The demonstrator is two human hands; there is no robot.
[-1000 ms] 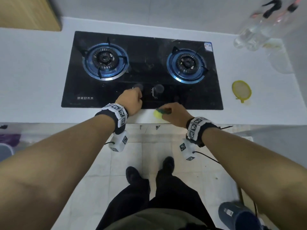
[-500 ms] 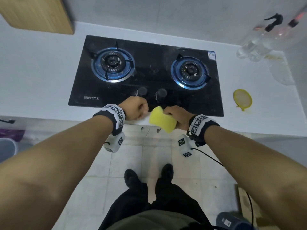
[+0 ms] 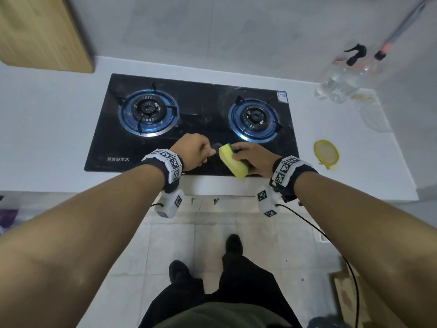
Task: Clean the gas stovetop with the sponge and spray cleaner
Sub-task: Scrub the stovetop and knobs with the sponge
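My right hand (image 3: 254,159) grips the yellow sponge (image 3: 233,163) at the front edge of the black gas stovetop (image 3: 203,102), fingers curled over its dark scouring side and thumb tucked under — the sponge is tilted, its yellow foam face turned toward me and its lower corner hanging just past the stove's front rim. My left hand (image 3: 194,152) sits just beside it, closed into a loose fist over the middle of the front strip, where the control knobs are; whether those fingers pinch a knob I cannot tell, since my knuckles hide what lies beneath. The two hands are nearly touching, with a sliver of dark glass between them. Both wrists carry black bands with square-patterned markers, a white block dangling under each. Behind my hands the left burner (image 3: 149,113) and the right burner (image 3: 256,119) each sit in a blue ring, well apart from one another. The clear spray bottle (image 3: 338,84) with its black trigger stands at the far right of the white counter (image 3: 47,119), well away from the stove. A small yellow strainer (image 3: 326,152) lies on the counter to the right of the stove, and a wooden board (image 3: 40,31) leans at the far left corner.
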